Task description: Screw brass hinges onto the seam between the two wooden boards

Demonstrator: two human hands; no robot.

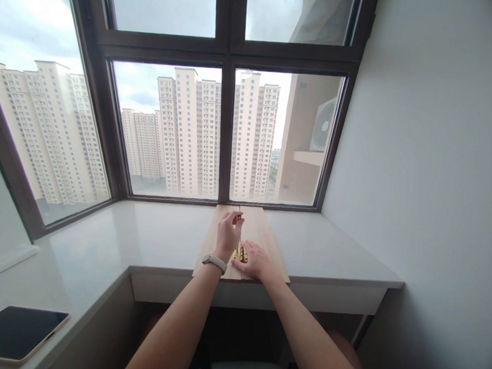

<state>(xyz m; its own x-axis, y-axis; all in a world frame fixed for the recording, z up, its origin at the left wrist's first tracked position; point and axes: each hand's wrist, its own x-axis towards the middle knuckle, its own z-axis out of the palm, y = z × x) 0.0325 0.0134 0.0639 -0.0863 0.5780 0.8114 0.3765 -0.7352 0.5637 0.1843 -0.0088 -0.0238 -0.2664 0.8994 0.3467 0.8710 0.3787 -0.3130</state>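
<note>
Two pale wooden boards (256,222) lie side by side on the white sill, with a thin dark seam between them. My left hand (229,232), with a pale-banded watch on its wrist, is raised over the far part of the boards and pinches a small yellow and dark piece (238,219). Near the front edge, a cluster of small yellow and dark pieces (243,253) rests on the boards. My right hand (253,258) lies beside this cluster, thumb and fingers spread around it and touching its edge. The details of the pieces are too small to tell.
The white sill (162,237) runs under the brown-framed window (223,125). A dark-screened tablet (26,331) lies at the lower left. A white wall (432,144) stands on the right. The sill's front edge passes just before the boards.
</note>
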